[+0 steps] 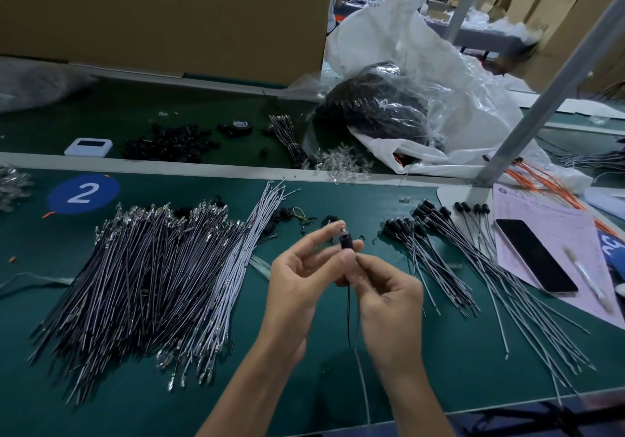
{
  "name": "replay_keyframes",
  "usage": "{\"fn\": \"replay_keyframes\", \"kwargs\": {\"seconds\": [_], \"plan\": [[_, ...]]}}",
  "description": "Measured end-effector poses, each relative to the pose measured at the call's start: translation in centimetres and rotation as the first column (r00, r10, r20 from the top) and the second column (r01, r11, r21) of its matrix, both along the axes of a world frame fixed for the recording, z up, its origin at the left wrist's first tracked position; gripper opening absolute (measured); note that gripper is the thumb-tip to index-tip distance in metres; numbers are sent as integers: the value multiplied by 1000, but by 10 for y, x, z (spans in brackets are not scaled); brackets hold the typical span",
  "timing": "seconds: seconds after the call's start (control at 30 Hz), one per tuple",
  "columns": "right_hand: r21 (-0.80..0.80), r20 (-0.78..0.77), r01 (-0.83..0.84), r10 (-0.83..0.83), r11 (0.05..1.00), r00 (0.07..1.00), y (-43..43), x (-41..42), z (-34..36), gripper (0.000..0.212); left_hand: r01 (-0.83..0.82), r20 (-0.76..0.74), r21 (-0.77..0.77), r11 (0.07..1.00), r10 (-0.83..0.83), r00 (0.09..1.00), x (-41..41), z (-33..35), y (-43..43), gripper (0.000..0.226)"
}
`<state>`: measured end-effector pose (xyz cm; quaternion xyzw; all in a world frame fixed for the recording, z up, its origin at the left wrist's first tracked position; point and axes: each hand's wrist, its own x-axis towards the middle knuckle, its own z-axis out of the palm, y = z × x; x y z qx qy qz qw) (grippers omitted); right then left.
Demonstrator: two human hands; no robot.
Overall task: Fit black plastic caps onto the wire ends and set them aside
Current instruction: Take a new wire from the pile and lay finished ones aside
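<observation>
Both hands are up over the middle of the desk (pixel 439 375), working close together. The left hand (pixel 297 267) pinches a black cap (pixel 345 242) between thumb and forefinger, its other fingers loosely spread out of the way. The right hand (pixel 389 296) is curled round the wire (pixel 348 315) just under the cap, gripping close so the thin wire can be pushed without buckling. The tail of that wire dangles straight down between the wrists. The fingers cover the joint, so whether the metal end is fully seated in the cap is hard to say; it looks like the push-in step. To the left lies the big fan of bare wires (pixel 145 284), metal tips pointing away from the person, easy to pull one at a time. To the right sits the smaller spread of capped wires (pixel 439 250), caps all at the far end, and that is where this one should go. More loose caps (pixel 169 146) are heaped beyond the pale strip, a longer reach. A phone (pixel 534 255) lies on a pink sheet of paper (pixel 554 220) at the right edge, near the finished spread, so a careless toss could land on it.
</observation>
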<state>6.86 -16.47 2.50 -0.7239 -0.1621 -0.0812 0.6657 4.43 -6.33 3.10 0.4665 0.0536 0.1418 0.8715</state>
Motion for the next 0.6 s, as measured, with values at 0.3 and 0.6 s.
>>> {"fn": "replay_keyframes", "kwargs": {"seconds": [0.3, 0.6], "plan": [[30, 66, 4, -6, 1000, 998, 5, -5, -1, 30, -94, 120, 25, 995, 91, 989, -3, 1, 1, 23], [51, 123, 22, -28, 998, 992, 10, -11, -5, 11, -170, 259, 74, 983, 146, 955, -7, 2, 2, 24]]}}
